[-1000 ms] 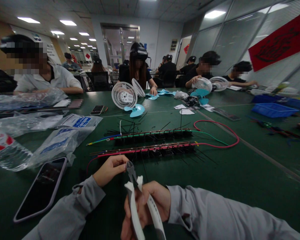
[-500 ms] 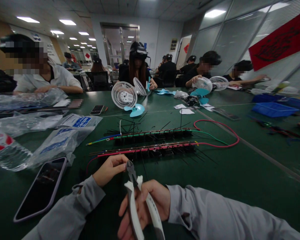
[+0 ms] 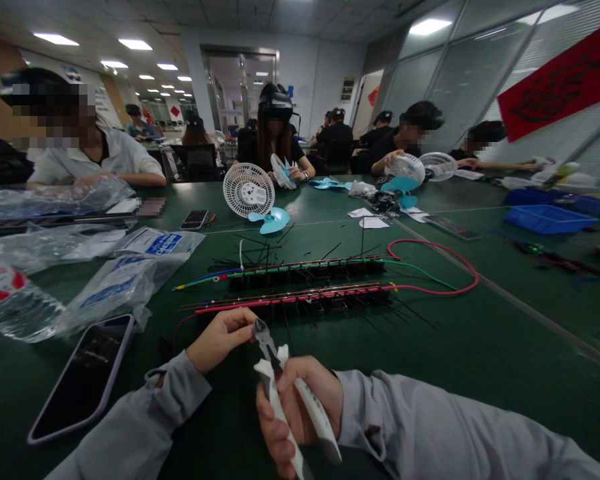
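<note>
Phone, mauve-cased point(image 3: 83, 380), is set left of the bent-fingered left hand point(image 3: 217, 341), its grasp unclear; white-handled pliers point(image 3: 316, 412) are held beside it by the curled right hand point(image 3: 323, 381); black wired strips point(image 3: 335, 300) are laid beyond, on the green table point(image 3: 440, 360), under ceiling lights point(image 3: 136, 45).

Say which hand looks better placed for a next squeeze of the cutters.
The right hand, I'd judge: its grip is already around the white handles of the cutters. The left hand is at the metal head, holding neither handle.
</note>
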Demonstrator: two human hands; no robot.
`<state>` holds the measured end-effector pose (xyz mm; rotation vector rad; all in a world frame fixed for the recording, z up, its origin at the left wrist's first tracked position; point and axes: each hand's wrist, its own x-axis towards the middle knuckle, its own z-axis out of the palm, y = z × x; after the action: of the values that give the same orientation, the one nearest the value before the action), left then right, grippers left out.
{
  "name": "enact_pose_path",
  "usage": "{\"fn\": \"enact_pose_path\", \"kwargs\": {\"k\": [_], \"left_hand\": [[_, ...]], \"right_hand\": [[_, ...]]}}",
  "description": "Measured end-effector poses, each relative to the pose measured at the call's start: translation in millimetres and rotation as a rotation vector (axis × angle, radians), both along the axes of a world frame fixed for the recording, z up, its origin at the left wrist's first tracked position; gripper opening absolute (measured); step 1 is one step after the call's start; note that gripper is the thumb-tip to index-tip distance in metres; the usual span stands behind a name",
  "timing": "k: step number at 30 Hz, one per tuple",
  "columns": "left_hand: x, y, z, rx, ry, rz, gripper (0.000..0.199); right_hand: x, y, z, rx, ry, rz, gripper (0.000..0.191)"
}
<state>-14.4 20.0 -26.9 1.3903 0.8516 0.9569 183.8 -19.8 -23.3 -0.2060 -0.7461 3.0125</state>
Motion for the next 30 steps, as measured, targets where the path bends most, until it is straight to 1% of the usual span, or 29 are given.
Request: {"fn": "enact_pose_path", "kwargs": {"k": [7, 14, 16, 19, 22, 23, 26, 30], "left_hand": [[1, -1, 2.9, 0.001, 0.01, 0.014, 0.024], [-1, 0, -0.8, 0.007, 0.001, 0.004, 0.024], [-1, 0, -1.1, 0.01, -0.007, 0.006, 0.023], [-1, 0, -1.0, 0.007, -0.01, 0.012, 0.023], [0, 0, -0.7, -0.002, -0.021, 0.013, 0.022], [0, 0, -0.5, -0.006, -0.025, 0.009, 0.022], [1, 0, 0.3, -0.016, -0.029, 0.001, 0.02], [1, -1, 2.1, -0.022, -0.031, 0.012, 0.021]], "right_hand": [[3, -5, 2.0, -0.02, -0.051, -0.037, 0.03], [3, -5, 5.9, -0.033, -0.073, -0.034, 0.029], [4, -4, 3.0, -0.036, -0.062, -0.034, 0.03], [2, -2, -6.3, -0.035, -0.013, -0.038, 0.032], [-1, -1, -13.6, -0.009, 0.035, -0.004, 0.038], [-3, -2, -14.1, 0.014, 0.031, -0.038, 0.044], [-4, -2, -10.6, 0.045, -0.015, -0.076, 0.059], [-2, -1, -4.8, 0.015, -0.038, -0.021, 0.068]]}}
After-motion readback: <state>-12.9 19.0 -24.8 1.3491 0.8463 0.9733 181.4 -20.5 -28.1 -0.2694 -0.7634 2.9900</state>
